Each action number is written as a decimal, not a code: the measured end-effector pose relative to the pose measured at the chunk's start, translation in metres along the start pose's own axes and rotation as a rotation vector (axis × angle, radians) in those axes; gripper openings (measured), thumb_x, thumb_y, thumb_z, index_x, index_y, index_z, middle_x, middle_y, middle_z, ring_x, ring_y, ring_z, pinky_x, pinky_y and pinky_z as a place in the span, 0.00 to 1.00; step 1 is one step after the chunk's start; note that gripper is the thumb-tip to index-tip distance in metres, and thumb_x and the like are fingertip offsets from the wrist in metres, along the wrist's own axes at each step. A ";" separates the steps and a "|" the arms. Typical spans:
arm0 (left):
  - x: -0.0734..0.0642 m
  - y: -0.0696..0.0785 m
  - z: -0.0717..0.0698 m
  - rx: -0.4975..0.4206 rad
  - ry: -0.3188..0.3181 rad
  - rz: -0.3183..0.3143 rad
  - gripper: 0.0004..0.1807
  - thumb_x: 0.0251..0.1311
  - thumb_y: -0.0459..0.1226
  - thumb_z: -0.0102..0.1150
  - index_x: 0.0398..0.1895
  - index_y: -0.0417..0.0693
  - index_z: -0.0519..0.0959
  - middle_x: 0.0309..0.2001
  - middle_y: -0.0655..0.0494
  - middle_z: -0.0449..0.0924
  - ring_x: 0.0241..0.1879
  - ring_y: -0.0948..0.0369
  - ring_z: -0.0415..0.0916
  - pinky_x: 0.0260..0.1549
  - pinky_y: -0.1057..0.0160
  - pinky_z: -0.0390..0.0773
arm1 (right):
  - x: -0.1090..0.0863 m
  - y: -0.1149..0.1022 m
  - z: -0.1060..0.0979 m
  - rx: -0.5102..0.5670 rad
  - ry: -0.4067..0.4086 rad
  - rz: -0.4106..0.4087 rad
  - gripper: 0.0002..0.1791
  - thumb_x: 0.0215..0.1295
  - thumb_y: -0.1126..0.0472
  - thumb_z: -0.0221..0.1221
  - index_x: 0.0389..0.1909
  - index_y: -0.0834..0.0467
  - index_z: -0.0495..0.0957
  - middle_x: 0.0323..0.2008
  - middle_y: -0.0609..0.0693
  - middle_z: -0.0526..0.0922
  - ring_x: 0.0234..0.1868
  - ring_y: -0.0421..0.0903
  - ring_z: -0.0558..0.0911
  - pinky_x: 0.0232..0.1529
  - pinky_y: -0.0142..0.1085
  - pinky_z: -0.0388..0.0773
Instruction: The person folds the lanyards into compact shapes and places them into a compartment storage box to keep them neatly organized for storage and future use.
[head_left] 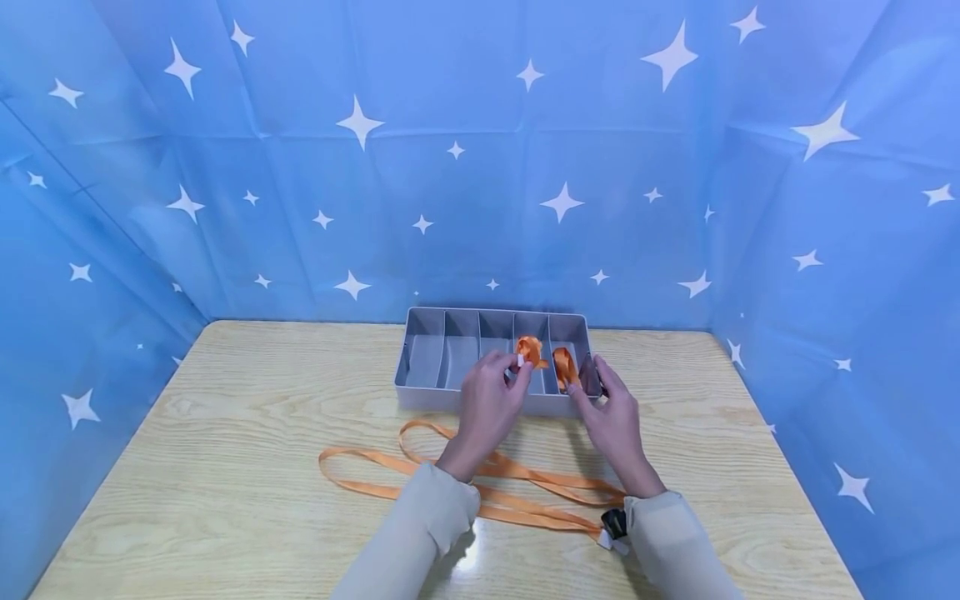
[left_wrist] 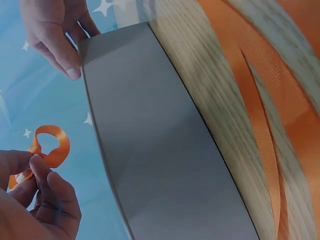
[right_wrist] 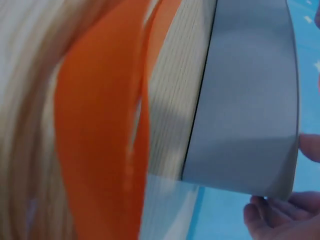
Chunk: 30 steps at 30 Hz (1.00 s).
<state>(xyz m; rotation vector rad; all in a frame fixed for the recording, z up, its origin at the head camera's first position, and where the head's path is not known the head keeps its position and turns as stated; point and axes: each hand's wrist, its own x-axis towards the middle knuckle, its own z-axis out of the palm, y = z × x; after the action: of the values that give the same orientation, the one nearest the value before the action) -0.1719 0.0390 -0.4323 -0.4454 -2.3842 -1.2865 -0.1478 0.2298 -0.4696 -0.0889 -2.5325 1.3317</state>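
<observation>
My left hand (head_left: pixel 491 400) pinches a coiled orange lanyard (head_left: pixel 529 348) by its white end, at the second compartment from the right of a grey divided box (head_left: pixel 457 400). The coil shows as a small loop at the fingertips in the left wrist view. My right hand (head_left: pixel 615 421) grips the box's front right corner, thumb at the front rim and fingers round the right end. Another coiled orange lanyard (head_left: pixel 564 367) lies in the rightmost compartment, beside the right thumb. The right wrist view shows the box's plain front wall (right_wrist: pixel 240 100) and the fingers curled under its corner.
Long orange lanyards (head_left: pixel 360 452) lie stretched across the wooden table (head_left: pixel 247 500) in front of the box, passing under the left forearm. Their white ends (head_left: pixel 606 540) are near the right wrist. A blue curtain with white stars (head_left: pixel 480 183) surrounds the table's back and sides.
</observation>
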 end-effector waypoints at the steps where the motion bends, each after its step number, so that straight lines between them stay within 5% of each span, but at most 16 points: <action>1: 0.001 -0.001 0.002 0.002 -0.002 -0.004 0.10 0.65 0.39 0.63 0.32 0.42 0.86 0.29 0.55 0.79 0.26 0.62 0.74 0.25 0.70 0.74 | 0.000 0.001 0.000 0.002 0.003 0.003 0.37 0.69 0.59 0.62 0.73 0.67 0.59 0.71 0.65 0.63 0.68 0.63 0.68 0.63 0.57 0.68; 10: 0.010 -0.007 0.011 0.025 -0.024 -0.064 0.10 0.66 0.40 0.63 0.34 0.42 0.87 0.29 0.56 0.79 0.26 0.63 0.74 0.25 0.69 0.72 | 0.001 0.004 0.001 0.032 -0.002 -0.012 0.38 0.68 0.59 0.64 0.73 0.67 0.59 0.71 0.65 0.62 0.67 0.64 0.68 0.58 0.58 0.72; 20: 0.020 -0.007 0.020 0.082 -0.144 -0.161 0.10 0.66 0.42 0.63 0.35 0.44 0.87 0.27 0.58 0.77 0.25 0.64 0.71 0.22 0.69 0.70 | 0.002 0.005 0.000 0.051 -0.006 0.009 0.36 0.68 0.61 0.64 0.72 0.67 0.62 0.73 0.65 0.60 0.68 0.64 0.67 0.55 0.56 0.74; 25: 0.024 -0.008 0.026 0.154 -0.219 -0.194 0.09 0.67 0.42 0.62 0.36 0.47 0.86 0.26 0.59 0.75 0.24 0.64 0.70 0.21 0.70 0.70 | 0.003 0.007 0.001 0.038 -0.002 0.000 0.33 0.68 0.62 0.63 0.69 0.69 0.65 0.72 0.64 0.62 0.68 0.64 0.67 0.54 0.56 0.75; 30: 0.025 -0.014 0.032 0.309 -0.287 -0.146 0.10 0.67 0.41 0.61 0.30 0.49 0.85 0.26 0.58 0.73 0.23 0.63 0.70 0.19 0.67 0.67 | 0.003 0.007 0.001 0.029 -0.026 0.018 0.33 0.69 0.59 0.63 0.69 0.69 0.65 0.72 0.62 0.62 0.68 0.63 0.67 0.55 0.56 0.75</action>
<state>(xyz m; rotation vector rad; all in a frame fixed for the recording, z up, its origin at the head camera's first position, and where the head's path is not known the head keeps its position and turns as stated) -0.2062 0.0613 -0.4465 -0.3898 -2.8433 -0.9341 -0.1516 0.2336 -0.4751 -0.0898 -2.5383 1.3854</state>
